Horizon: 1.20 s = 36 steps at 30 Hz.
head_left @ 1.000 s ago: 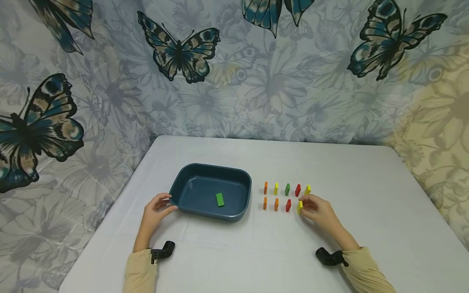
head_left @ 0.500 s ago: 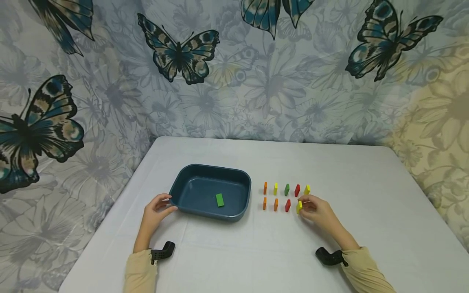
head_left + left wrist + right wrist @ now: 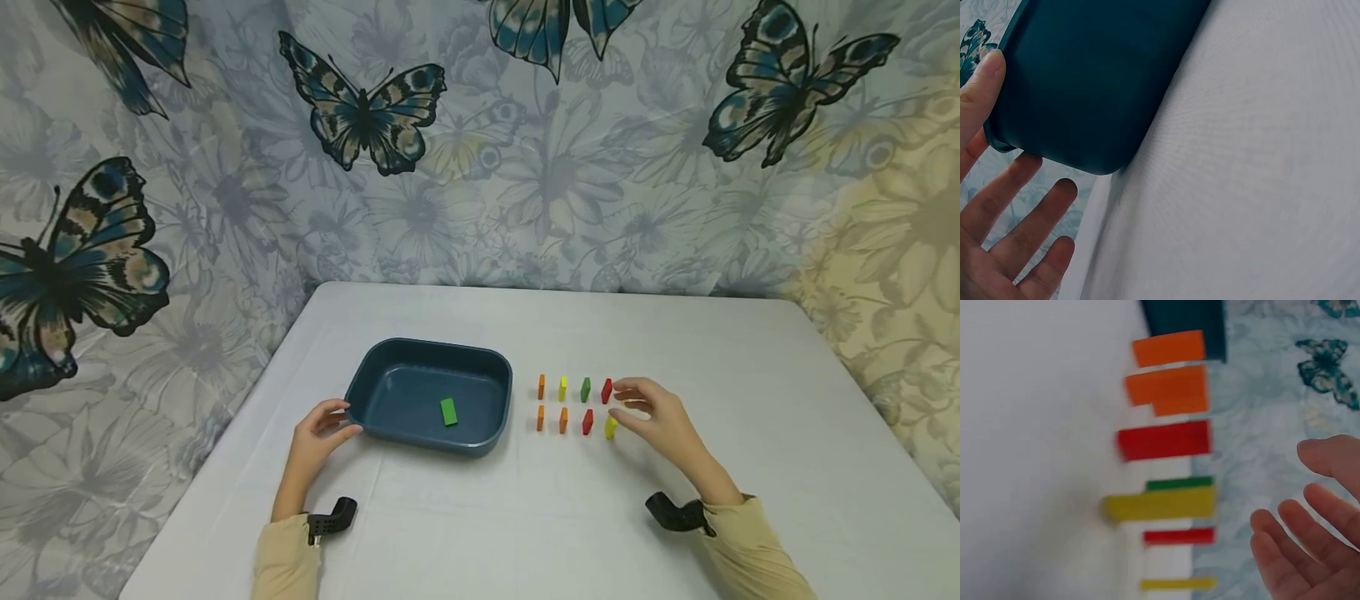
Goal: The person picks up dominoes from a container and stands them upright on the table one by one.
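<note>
My left hand (image 3: 318, 440) touches the near left corner of a dark blue tray (image 3: 420, 442) with thumb and fingertips. In the left wrist view the other fingers are spread below the tray's wall. Inside the tray lies a green domino (image 3: 448, 412). My right hand (image 3: 663, 421) is beside the right end of two rows of upright dominoes, its thumb and fingers apart, holding nothing. The near row ends in a yellow domino (image 3: 611, 427), close to my thumb, with a red domino (image 3: 588, 422) to its left. My fingers largely hide the far row's yellow domino, beside another red domino (image 3: 607, 391).
Left along the far row stand a green domino (image 3: 585, 389), a yellow one and an orange domino (image 3: 542, 387). Two orange dominoes stand at the near row's left, close to the tray's right wall. A white cloth covers the table (image 3: 480, 533); patterned fabric hangs behind it.
My right hand has let go of the near row's yellow domino, opened its fingers and shifted slightly up and right. The left hand stays at the tray's corner.
</note>
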### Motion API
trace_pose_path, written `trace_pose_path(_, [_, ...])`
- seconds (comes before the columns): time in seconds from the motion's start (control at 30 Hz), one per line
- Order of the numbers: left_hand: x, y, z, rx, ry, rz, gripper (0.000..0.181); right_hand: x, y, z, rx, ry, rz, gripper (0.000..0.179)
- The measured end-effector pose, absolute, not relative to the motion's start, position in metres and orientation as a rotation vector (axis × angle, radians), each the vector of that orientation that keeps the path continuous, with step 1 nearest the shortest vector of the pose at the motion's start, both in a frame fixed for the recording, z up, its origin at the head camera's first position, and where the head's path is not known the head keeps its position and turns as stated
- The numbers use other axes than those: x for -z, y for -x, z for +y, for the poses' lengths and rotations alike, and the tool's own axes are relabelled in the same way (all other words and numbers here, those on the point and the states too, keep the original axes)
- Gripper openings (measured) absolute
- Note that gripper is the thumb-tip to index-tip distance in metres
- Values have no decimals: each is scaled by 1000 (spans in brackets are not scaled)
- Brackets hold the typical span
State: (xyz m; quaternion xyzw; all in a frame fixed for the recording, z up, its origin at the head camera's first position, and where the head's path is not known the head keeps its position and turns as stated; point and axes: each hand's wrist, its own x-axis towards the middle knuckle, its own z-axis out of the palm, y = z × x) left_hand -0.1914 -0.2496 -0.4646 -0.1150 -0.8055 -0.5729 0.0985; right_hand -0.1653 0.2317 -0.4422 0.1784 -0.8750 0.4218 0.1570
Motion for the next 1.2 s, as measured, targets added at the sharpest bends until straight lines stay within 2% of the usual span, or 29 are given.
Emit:
trace_pose_path(0.23, [465, 192, -251, 1706, 355, -2378, 36, 407, 182, 188, -1293, -652, -2441, 35])
trace_pose_path(0.47, [465, 192, -251, 1694, 343, -2377, 37, 397, 206, 127, -1468, -748, -2371, 32])
trace_pose_path(0.63, [465, 194, -251, 1728, 366, -2376, 37, 402, 223, 89, -1487, -747, -2451, 23])
trace_pose_path(0.9, [465, 194, -251, 1728, 397, -2369, 36, 424, 250, 47, -1361, -743, -2643, 19])
trace_pose_path(1.2, [464, 192, -251, 1678, 384, -2374, 35, 447, 260, 16, -990, -720, -2939, 29])
